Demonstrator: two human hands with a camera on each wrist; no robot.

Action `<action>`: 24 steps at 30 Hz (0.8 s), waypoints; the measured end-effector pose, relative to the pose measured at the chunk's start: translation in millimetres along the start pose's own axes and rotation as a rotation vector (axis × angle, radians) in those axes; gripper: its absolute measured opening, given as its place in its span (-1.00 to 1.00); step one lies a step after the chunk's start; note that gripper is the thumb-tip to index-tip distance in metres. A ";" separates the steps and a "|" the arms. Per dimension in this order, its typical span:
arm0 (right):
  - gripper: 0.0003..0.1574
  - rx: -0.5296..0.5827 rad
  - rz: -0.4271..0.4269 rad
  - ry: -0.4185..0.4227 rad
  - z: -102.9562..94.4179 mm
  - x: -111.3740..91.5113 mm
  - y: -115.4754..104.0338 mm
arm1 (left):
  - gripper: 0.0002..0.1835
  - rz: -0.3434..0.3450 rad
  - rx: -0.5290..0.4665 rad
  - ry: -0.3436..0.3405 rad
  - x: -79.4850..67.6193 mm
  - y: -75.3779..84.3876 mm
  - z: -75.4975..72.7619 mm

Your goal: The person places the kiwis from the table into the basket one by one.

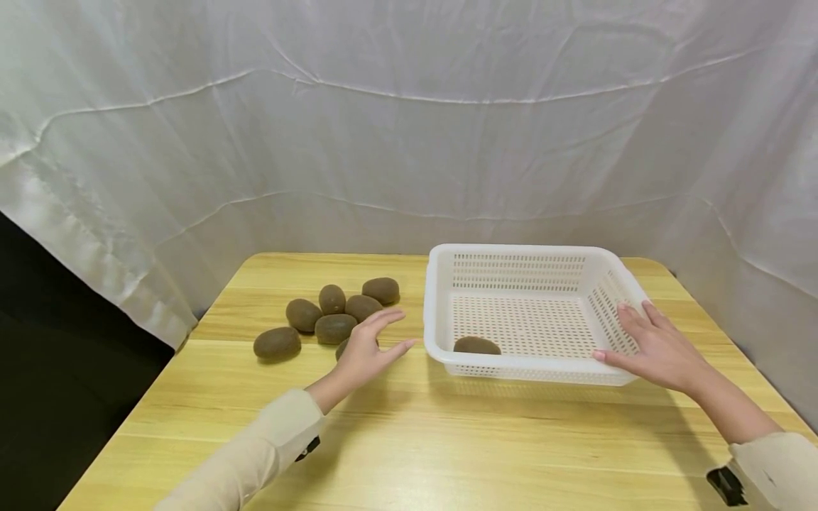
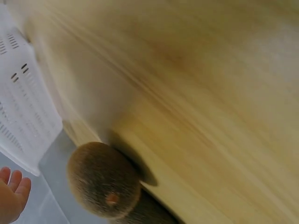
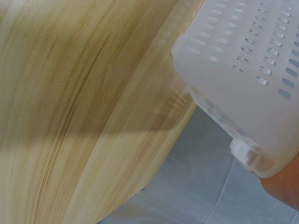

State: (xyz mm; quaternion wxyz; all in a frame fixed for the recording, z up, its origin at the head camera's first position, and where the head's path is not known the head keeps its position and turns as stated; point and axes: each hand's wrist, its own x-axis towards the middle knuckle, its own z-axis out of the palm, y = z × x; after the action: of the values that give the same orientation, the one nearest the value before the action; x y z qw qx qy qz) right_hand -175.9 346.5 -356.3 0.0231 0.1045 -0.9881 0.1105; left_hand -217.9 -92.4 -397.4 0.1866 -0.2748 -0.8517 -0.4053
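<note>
My left hand (image 1: 367,348) hovers beside a group of several brown kiwis, thumb and fingers spread apart with nothing between them. One kiwi (image 1: 342,348) is partly hidden behind this hand; a dark green-brown kiwi (image 1: 335,329) lies just beyond it. In the left wrist view, a fuzzy kiwi (image 2: 103,181) shows up close, with fingertips (image 2: 16,184) at the lower left. My right hand (image 1: 667,351) holds the near right corner of a white plastic basket (image 1: 537,363), its thumb over the front rim and fingers over the right rim. A single kiwi (image 1: 476,345) lies inside, at the basket's front left.
The other kiwis, among them one at the left end (image 1: 277,343) and one at the back (image 1: 380,289), lie on the wooden table (image 1: 447,454) left of the basket. A white curtain (image 1: 396,156) hangs behind the table, and a dark area (image 1: 64,355) borders it at left.
</note>
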 end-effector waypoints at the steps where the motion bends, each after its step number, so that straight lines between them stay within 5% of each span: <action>1: 0.23 0.000 -0.001 0.001 0.0 -0.1 0.0 | -0.51 0.002 0.007 -0.001 -1.4 -1.9 -0.7; 8: 0.23 -0.007 0.005 -0.005 0.9 0.8 0.1 | -0.52 -0.012 0.063 -0.005 -9.9 -14.3 -7.6; 24: 0.20 -0.010 -0.010 -0.016 0.8 1.8 0.6 | -0.44 -0.187 0.070 -0.002 -30.5 -36.6 -25.2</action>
State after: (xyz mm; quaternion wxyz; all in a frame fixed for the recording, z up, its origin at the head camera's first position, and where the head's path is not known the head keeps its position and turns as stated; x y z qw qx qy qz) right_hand -177.8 346.4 -357.0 0.0162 0.1101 -0.9882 0.1048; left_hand -214.5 -141.1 -420.3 0.1567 -0.1878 -0.8874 -0.3908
